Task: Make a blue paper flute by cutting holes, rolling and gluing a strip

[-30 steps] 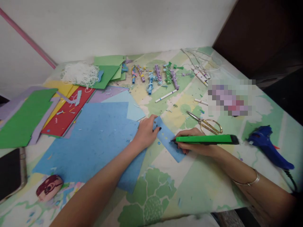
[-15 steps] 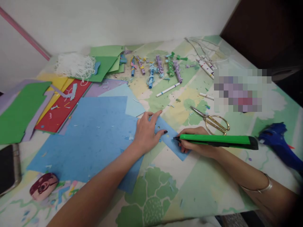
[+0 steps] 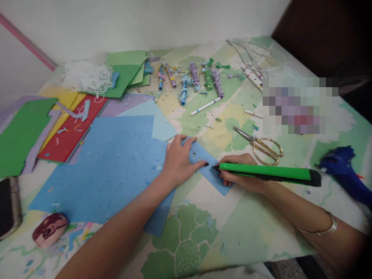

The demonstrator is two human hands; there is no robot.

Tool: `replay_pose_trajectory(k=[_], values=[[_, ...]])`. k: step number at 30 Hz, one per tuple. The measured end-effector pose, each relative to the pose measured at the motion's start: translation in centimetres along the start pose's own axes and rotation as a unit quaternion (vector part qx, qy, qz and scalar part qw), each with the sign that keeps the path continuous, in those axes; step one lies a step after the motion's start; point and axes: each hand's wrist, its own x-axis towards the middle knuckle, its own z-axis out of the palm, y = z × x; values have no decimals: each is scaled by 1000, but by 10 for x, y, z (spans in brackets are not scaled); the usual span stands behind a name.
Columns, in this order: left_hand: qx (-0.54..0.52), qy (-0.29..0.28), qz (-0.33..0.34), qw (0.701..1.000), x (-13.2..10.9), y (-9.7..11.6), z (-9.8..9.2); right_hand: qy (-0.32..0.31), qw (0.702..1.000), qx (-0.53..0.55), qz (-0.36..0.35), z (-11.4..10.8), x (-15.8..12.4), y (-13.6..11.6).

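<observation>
A narrow blue paper strip with a few small holes lies slantwise on the tablecloth. My left hand presses down on its upper end, fingers spread and thumb stretched along it. In my right hand is a green utility knife, gripped like a pen near its black tip. The tip touches or hovers just over the strip, beside my left thumb; the blade itself is too small to make out. A large blue sheet lies to the left, partly under my left wrist.
Gold-handled scissors lie beyond my right hand, with a blue glue gun farther right. Several decorated paper rolls and a marker are at the back. Coloured sheets, a phone and a mouse sit left.
The view has shifted slightly. My left thumb sits a little closer to the knife tip. Both hands keep nearly the same place on the strip.
</observation>
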Motion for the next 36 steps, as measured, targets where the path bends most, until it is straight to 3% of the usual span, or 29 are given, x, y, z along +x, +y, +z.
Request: replay_pose_trajectory(k=[8, 16, 31, 36], values=[[5, -6, -4, 1000, 1, 0, -1, 4, 1000, -22, 7, -1, -3, -8], [6, -8, 2, 1000, 1, -1, -1, 33, 992, -116, -23, 0, -2, -4], [-1, -18, 3, 1000, 1, -1, -2, 46, 991, -126, -23, 3, -1, -9], [16, -17, -4, 1000, 1, 1, -6, 18, 992, -124, -23, -3, -1, -10]])
